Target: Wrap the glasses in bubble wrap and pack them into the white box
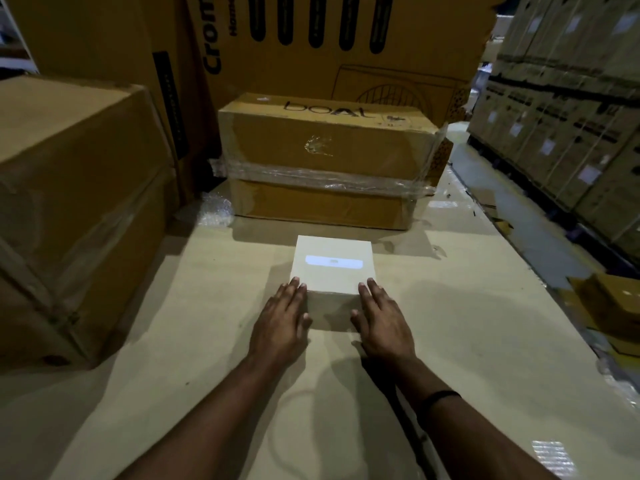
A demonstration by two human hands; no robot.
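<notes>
The white box [332,268] lies closed on the pale cardboard work surface [450,341], a shiny strip across its lid. My left hand [282,323] has straight fingers touching the box's near left corner. My right hand [382,322] mirrors it, its fingertips on the near right corner. A crumpled piece of bubble wrap [216,211] sits at the back left, beside the taped carton. No glasses are visible.
A taped brown carton marked "boAt" [322,161] stands right behind the white box. A large carton [76,209] walls off the left side. Tall cartons rise behind. Stacked boxes [568,109] line the aisle at right, past the surface's right edge.
</notes>
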